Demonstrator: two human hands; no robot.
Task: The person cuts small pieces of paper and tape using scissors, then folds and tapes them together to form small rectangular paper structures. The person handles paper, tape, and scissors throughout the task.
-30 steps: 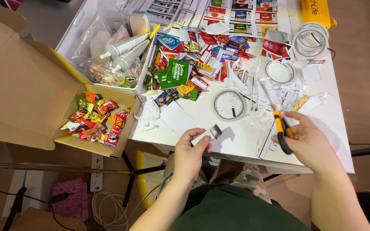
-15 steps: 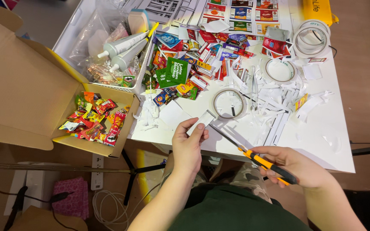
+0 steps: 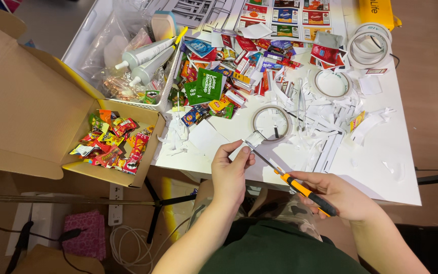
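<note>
Pinching a small paper piece [image 3: 253, 139] at its fingertips, the left hand [image 3: 230, 170] feeds the scissors [image 3: 285, 175], gripped closed-fisted by the right hand [image 3: 341, 195]. White offcuts [image 3: 325, 122] lie beyond the fingers; uncut printed sheets [image 3: 290, 12] remain farther off.

The small white paper piece [image 3: 254, 138] is pinched at its lower edge, standing roughly upright and a little tilted over the near edge of the table, just in front of a tape ring. It looks like a folded or boxy scrap, pale grey-white. The scissors [image 3: 291, 178] have orange and black handles and long thin silver blades; they lie slanted, handles low and to the right, blade tips pointing up-left and touching the bottom of the paper piece
</note>
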